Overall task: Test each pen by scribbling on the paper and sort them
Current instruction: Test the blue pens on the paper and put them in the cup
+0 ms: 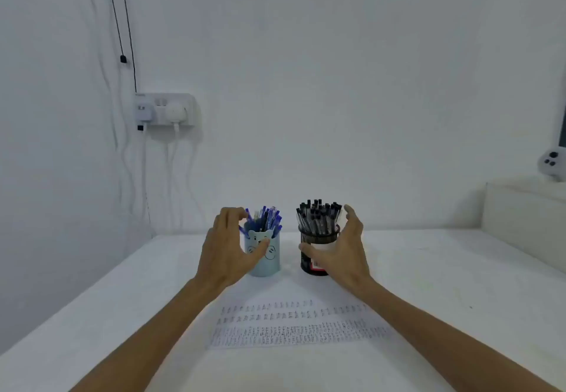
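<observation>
In the upper left of the frame a wall socket [167,110] holds plugs, with cables hanging from it. Left of centre, the left hand [226,250] is cupped wide beside a pale blue cup [269,264]. Its fingers curve near the blue pens [268,218] and its thumb lies across the cup's front. It pinches nothing.

Low in the centre, the paper [294,330] lies flat on the white table [444,284], already filled with rows of scribbles.

Right of centre, a dark cup [312,266] is crammed with black pens [318,214]. The right hand [343,257] flanks it, fingers spread and raised, thumb across its front.

The pens look light, stiff and smooth. Packed this tightly, one is probably best pinched by its upper end and drawn straight up while the cup, which could easily tip, is steadied.

At the right edge, a white controller [552,163] rests on a ledge.
</observation>
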